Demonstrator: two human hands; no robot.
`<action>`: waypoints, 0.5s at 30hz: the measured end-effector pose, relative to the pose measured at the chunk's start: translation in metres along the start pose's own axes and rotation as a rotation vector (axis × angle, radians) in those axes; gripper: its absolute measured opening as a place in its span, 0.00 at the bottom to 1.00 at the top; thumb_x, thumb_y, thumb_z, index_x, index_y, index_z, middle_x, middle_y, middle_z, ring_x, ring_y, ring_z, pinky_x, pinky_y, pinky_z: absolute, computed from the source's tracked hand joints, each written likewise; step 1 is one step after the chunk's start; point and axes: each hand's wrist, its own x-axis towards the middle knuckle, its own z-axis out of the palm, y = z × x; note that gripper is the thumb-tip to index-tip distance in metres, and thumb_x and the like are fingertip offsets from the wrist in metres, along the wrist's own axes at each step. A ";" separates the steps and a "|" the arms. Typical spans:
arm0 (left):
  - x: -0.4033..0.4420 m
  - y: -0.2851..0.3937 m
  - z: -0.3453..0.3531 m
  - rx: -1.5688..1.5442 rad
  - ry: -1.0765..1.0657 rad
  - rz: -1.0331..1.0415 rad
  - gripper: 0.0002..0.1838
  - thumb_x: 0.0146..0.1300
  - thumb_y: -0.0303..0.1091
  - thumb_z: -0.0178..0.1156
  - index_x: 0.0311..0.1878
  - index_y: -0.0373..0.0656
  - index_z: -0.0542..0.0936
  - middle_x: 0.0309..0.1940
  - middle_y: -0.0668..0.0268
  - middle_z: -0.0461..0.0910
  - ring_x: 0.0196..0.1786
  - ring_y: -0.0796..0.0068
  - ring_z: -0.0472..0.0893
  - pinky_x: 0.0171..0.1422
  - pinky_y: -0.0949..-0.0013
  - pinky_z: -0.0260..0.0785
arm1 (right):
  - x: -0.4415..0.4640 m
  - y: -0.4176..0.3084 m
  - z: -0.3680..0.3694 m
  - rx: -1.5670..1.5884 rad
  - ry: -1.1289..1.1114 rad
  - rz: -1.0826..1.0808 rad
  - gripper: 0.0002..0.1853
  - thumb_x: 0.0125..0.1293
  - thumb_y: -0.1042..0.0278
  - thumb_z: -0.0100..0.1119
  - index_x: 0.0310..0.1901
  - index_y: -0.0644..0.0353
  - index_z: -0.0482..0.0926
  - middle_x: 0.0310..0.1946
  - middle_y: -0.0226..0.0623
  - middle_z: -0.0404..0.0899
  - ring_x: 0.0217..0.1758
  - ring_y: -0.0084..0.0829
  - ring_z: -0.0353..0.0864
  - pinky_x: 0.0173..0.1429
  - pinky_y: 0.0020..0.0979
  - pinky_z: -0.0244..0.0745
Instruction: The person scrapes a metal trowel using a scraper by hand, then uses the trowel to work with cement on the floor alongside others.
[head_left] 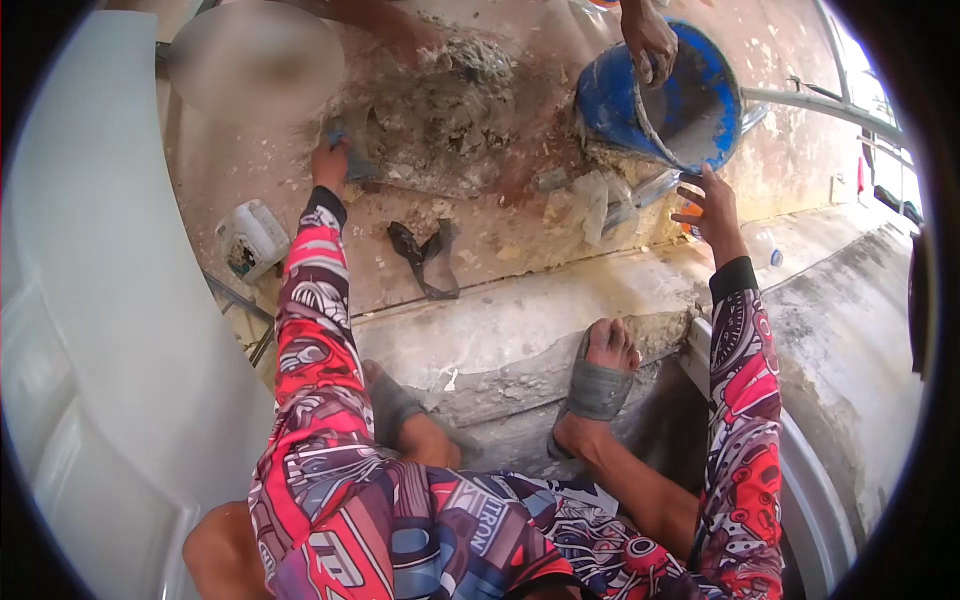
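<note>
My left hand (pixel 330 163) is closed around a blue-handled tool (pixel 338 135), its shape mostly hidden by the fingers. Just beyond lies a heap of wet grey mortar (pixel 450 100). At the right, a blue bucket (pixel 610 100) with grey residue inside is tilted, its mouth turned toward the right. My right hand (pixel 712 215) is at the bucket's near rim, fingers spread, with a fingertip at the lip. Another person's hand (pixel 650 45) is at the bucket's upper rim.
Another person's arm (pixel 370 15) reaches in over the mortar. A cut white plastic container (pixel 252 238) and a black strap (pixel 425 260) lie on the stained floor. Before my feet runs a concrete ledge (pixel 520 310). A white panel (pixel 90 250) stands left; a metal pipe (pixel 800 98) crosses at right.
</note>
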 end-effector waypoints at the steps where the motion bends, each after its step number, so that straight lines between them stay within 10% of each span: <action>1: -0.004 0.026 -0.002 0.029 -0.003 -0.019 0.23 0.65 0.47 0.62 0.46 0.33 0.82 0.33 0.50 0.83 0.37 0.60 0.82 0.42 0.56 0.70 | 0.000 0.001 0.000 0.005 -0.001 -0.007 0.26 0.76 0.45 0.46 0.62 0.58 0.68 0.56 0.42 0.77 0.60 0.45 0.73 0.51 0.70 0.75; 3: -0.012 0.061 0.012 0.037 -0.024 -0.201 0.20 0.66 0.45 0.60 0.40 0.32 0.84 0.28 0.49 0.82 0.33 0.56 0.81 0.41 0.55 0.70 | -0.002 0.000 0.002 0.012 -0.008 -0.012 0.26 0.76 0.45 0.46 0.62 0.58 0.68 0.56 0.42 0.77 0.60 0.46 0.73 0.51 0.70 0.75; 7: 0.003 0.080 0.079 0.061 -0.060 0.222 0.19 0.66 0.44 0.58 0.42 0.33 0.82 0.36 0.45 0.83 0.39 0.40 0.81 0.40 0.50 0.69 | -0.004 0.000 0.001 0.022 -0.004 -0.017 0.26 0.76 0.45 0.46 0.62 0.58 0.68 0.56 0.43 0.77 0.60 0.46 0.73 0.52 0.71 0.74; 15: -0.066 0.190 0.072 0.517 -0.186 0.794 0.08 0.60 0.34 0.56 0.37 0.42 0.81 0.36 0.55 0.82 0.39 0.48 0.82 0.43 0.49 0.74 | 0.003 0.002 -0.003 0.030 -0.027 -0.018 0.25 0.76 0.45 0.46 0.59 0.59 0.68 0.55 0.42 0.77 0.60 0.46 0.73 0.52 0.71 0.73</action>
